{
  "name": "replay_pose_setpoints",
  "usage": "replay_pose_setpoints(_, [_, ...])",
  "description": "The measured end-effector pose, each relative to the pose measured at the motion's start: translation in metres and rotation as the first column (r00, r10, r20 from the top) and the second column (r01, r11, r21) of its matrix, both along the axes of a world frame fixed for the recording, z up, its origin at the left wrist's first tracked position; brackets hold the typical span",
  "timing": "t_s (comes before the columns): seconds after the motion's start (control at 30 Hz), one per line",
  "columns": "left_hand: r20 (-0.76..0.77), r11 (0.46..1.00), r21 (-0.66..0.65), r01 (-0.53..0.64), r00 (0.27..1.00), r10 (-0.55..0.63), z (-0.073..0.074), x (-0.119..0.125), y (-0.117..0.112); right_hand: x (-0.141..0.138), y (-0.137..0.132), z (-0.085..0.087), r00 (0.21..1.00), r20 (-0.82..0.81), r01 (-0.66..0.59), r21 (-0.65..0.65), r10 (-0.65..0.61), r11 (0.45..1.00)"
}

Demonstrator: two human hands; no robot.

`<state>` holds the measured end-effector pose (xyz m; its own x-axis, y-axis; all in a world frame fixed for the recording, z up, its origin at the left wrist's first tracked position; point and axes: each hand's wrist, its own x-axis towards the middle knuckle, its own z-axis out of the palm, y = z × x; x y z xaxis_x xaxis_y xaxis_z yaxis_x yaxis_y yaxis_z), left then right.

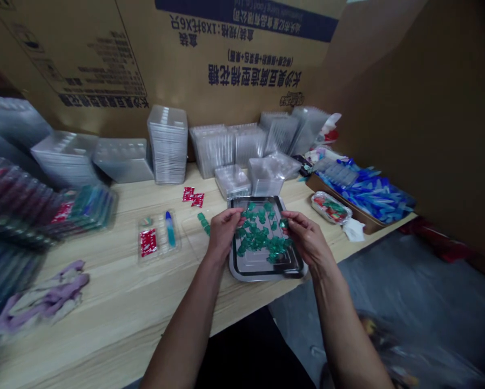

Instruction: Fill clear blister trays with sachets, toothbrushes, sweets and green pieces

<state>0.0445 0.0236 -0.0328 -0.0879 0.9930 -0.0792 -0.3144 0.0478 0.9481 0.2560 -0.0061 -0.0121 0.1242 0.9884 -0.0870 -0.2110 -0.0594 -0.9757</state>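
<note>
The green packets (262,237) lie heaped in the metal tray (262,274), between both hands. The right hand (307,240) pinches one at three o'clock. The left hand (223,231) curls its fingers at nine o'clock; I cannot tell if it grips.

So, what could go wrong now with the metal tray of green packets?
The metal tray sits at the front edge of the table; a push from the left hand or right hand might tip it off. The green packets lie loose in it, so some could slide out.
</note>
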Motion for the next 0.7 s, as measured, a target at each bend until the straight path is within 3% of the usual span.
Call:
replay_pose_setpoints(0.1, [0.156,0.994,-0.055,0.098,0.984,-0.088,0.005,-0.001,-0.001,-0.004,-0.004,0.005,0.999,-0.017,-0.029,0.001,0.029,1.000])
replay_pose_setpoints(0.33, [0.391,0.949,-0.082,0.304,0.886,-0.250,0.012,0.004,-0.005,-0.017,-0.006,0.007,0.984,0.157,-0.098,0.051,0.089,0.994])
replay_pose_setpoints(0.57, [0.399,0.950,-0.105,0.293,0.888,-0.230,0.009,0.005,-0.004,-0.027,-0.006,0.004,0.979,0.176,-0.116,0.062,0.104,0.991])
replay_pose_setpoints(0.7, [0.326,0.962,-0.108,0.252,0.923,-0.205,0.005,0.007,-0.002,-0.030,-0.007,0.006,0.980,0.161,-0.130,0.063,0.119,0.989])
